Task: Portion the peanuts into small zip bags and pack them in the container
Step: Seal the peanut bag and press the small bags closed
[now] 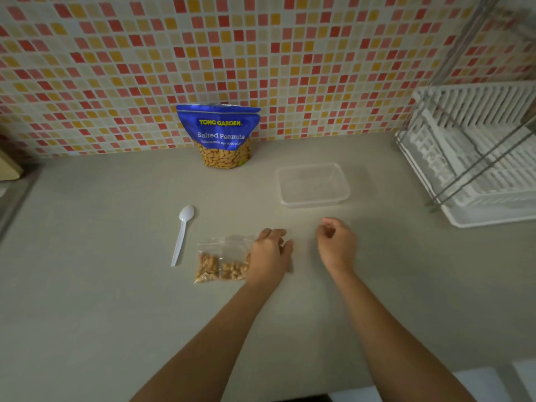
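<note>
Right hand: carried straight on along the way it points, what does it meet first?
Most likely the clear rectangular plastic container, just beyond the right hand; only bare grey countertop shows between them, though the hand's height is unclear.

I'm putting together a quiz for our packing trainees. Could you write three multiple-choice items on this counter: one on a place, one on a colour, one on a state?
1. Where does the white plastic spoon lie?
A. on a dish rack
B. left of the filled zip bags
C. in a sink

2. What colour is the top of the peanut pouch?
A. green
B. black
C. blue

3. What is in the clear container?
A. nothing
B. zip bags
C. loose peanuts

Answers:
1 B: it lies on the counter beside them.
2 C: the pouch is blue above its peanut picture.
3 A: its bottom shows bare.
</note>
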`<state>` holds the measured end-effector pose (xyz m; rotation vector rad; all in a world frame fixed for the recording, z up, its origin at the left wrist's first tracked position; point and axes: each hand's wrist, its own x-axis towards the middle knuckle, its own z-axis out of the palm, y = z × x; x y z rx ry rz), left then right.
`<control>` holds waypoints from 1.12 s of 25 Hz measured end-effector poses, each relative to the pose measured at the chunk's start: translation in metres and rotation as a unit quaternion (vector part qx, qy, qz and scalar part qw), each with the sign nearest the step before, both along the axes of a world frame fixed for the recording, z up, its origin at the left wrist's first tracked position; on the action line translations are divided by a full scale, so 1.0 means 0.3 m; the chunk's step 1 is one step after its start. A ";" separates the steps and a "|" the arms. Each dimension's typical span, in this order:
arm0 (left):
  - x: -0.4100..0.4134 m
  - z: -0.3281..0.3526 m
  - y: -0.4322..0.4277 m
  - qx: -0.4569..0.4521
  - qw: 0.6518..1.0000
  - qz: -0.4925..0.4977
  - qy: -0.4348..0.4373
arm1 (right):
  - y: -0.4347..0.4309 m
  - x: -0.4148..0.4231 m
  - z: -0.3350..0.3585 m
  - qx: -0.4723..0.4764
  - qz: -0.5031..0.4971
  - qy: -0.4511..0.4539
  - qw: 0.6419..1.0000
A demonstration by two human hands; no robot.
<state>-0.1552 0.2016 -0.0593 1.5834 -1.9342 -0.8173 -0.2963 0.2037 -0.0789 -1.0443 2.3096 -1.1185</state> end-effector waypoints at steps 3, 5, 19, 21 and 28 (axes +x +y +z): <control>-0.111 -0.033 -0.046 0.045 0.997 -0.062 -0.014 | 0.003 -0.123 -0.037 0.021 -0.049 0.045 0.998; -0.184 -0.067 -0.075 0.081 0.990 -0.104 -0.046 | 0.003 -0.191 -0.066 0.080 -0.052 0.065 0.993; -0.296 -0.072 -0.141 0.136 0.983 -0.003 0.124 | 0.040 -0.229 -0.036 0.004 0.030 -0.182 0.983; -0.236 -0.040 -0.132 0.158 0.973 -0.013 0.168 | 0.052 -0.199 -0.021 -0.034 0.046 -0.207 0.977; -0.091 0.078 -0.135 0.092 0.987 -0.072 0.108 | 0.018 -0.040 0.041 -0.061 0.101 -0.230 0.966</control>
